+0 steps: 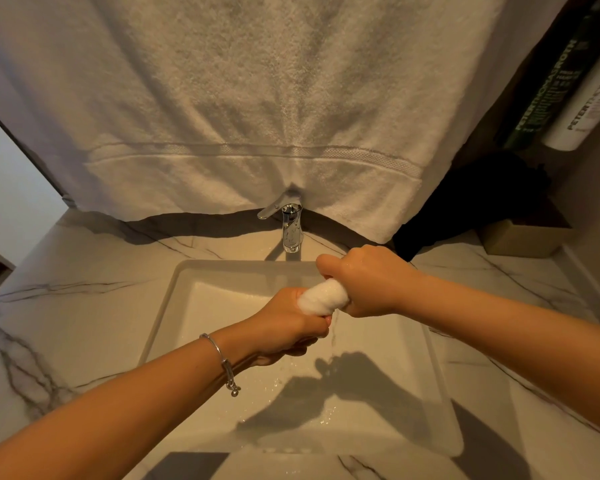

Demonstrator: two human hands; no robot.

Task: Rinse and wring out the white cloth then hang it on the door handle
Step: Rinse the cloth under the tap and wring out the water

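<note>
You are at the wringing step: both hands, left hand (293, 323) and right hand (368, 282), are fisted tight on the twisted white cloth (323, 297) over the sink (163, 327) by the worktop's far edge; next, judge dripping finished, then carry it to the unseen door handle

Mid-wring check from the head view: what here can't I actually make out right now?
- White cloth: only a short twisted roll shows; both ends are buried in the left hand and right hand.
- Door handle: not in the frame.
- Faucet: its top is hidden behind the hanging towel; whether it runs is unclear.
- Dark object right of the towel: too shadowed to identify.
- Bottles: cut off by the right edge.
</note>
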